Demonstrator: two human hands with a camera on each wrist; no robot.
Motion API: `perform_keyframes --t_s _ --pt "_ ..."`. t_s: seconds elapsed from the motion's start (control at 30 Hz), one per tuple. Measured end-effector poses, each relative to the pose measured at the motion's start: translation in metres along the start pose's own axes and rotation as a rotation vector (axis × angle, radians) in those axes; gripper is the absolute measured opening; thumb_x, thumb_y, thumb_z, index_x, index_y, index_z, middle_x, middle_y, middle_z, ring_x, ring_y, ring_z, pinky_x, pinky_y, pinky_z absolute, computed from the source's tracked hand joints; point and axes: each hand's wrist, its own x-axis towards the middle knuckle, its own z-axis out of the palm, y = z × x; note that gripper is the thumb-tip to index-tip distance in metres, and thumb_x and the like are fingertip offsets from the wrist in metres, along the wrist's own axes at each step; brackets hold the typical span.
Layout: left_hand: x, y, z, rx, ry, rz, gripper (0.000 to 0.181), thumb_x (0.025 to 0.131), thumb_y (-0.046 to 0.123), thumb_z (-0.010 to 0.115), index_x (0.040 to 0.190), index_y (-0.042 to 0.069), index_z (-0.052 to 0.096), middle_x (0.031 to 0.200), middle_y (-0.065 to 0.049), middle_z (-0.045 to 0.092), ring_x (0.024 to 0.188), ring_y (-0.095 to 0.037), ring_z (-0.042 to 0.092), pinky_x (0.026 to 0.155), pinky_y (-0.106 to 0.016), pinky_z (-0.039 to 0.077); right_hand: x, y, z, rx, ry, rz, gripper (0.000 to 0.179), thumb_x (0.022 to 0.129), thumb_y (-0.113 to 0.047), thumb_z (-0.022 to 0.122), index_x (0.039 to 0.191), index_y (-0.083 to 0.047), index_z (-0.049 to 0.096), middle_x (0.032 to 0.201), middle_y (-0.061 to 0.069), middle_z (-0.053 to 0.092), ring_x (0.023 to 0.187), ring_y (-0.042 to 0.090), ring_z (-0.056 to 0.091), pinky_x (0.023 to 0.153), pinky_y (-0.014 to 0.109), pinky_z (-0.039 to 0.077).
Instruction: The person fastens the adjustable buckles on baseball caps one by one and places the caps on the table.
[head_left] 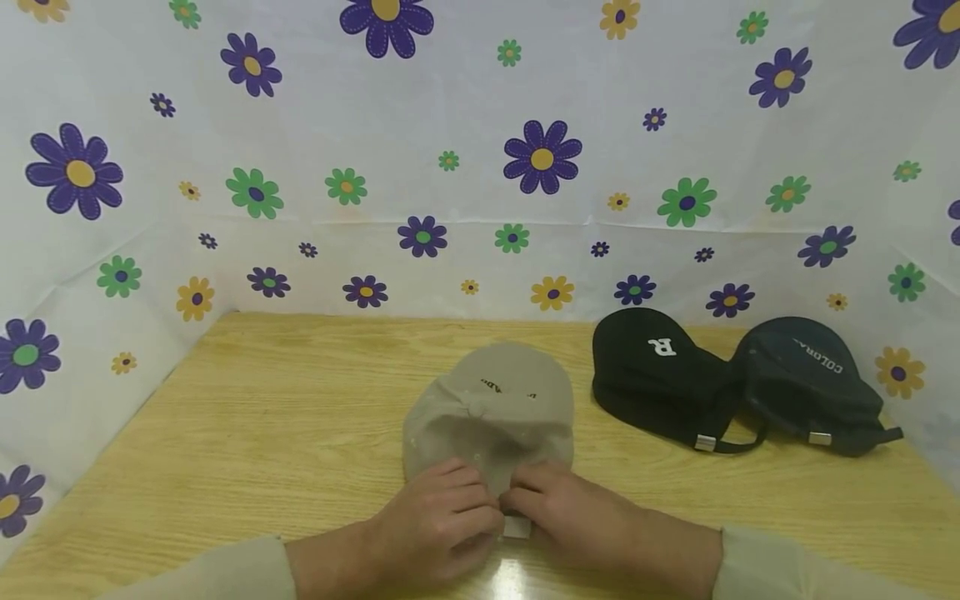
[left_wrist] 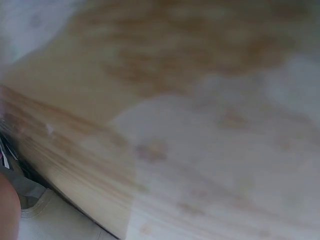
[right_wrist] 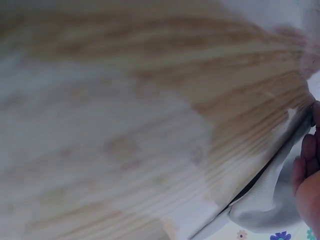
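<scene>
Hung behind the far edge and down both sides of a wooden table (head_left: 262, 400): a white flowered cloth (head_left: 450, 100). Near the middle of that table, toward the near edge: a beige cap (head_left: 517, 367), dented on the near side of the crown, with dark lettering (head_left: 491, 387) partly lost in a fold. Close together at the near rim of the cap: left hand (head_left: 450, 521) and right hand (head_left: 577, 508), both with curled fingers and, by the look of it, pinching the rim or the strap there; thumbs mostly hidden. Between both hands, a pale clasp (head_left: 516, 527).

Probably partway through work on the back of the beige cap, so not finished there. Fastened or loose, cannot tell, with the strap covered by fingers. Left to do, most likely: settling that strap and letting go.

Toward the far right corner, side by side and touching: a black cap (head_left: 637, 367) with a white letter (head_left: 662, 347), and a dark blue cap (head_left: 795, 354). On the black one, a looped strap (head_left: 742, 447), seemingly closed; on the blue one, a strap end (head_left: 891, 435) poking toward the right edge. Both out of hand; already dealt with or waiting, cannot tell.
</scene>
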Motion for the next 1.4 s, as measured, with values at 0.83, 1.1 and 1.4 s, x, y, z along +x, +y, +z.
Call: perform_keyframes --t_s 0.83,1.1,1.4 --pt "0.004 -0.01 -0.001 0.188 0.119 -0.053 0.019 0.091 0.011 0.055 0.078 0.013 0.069 0.082 0.004 0.069 0.077 -0.013 0.064 0.076 -0.028 0.05 -0.009 0.002 -0.014 -0.191 0.237 0.252 0.021 0.079 -0.028 0.078 0.094 -0.02 0.067 0.095 -0.01 0.061 0.093 0.011 0.055 0.083 0.036 0.04" --pt "0.005 -0.014 -0.003 0.202 0.142 0.008 0.016 0.09 0.01 0.056 0.08 0.011 0.069 0.086 0.001 0.07 0.079 -0.015 0.065 0.076 -0.027 0.052 -0.008 0.004 -0.016 -0.14 0.233 0.22 0.016 0.088 -0.03 0.073 0.1 -0.021 0.067 0.1 -0.011 0.061 0.097 0.01 0.054 0.085 0.035 0.036" --pt "0.003 -0.014 0.0 0.193 0.113 -0.01 0.015 0.09 0.01 0.057 0.081 0.012 0.069 0.086 0.001 0.069 0.081 -0.015 0.064 0.078 -0.028 0.052 -0.009 0.004 -0.015 -0.121 0.243 0.182 0.017 0.091 -0.032 0.069 0.102 -0.019 0.066 0.102 -0.011 0.061 0.1 0.011 0.055 0.086 0.035 0.035"
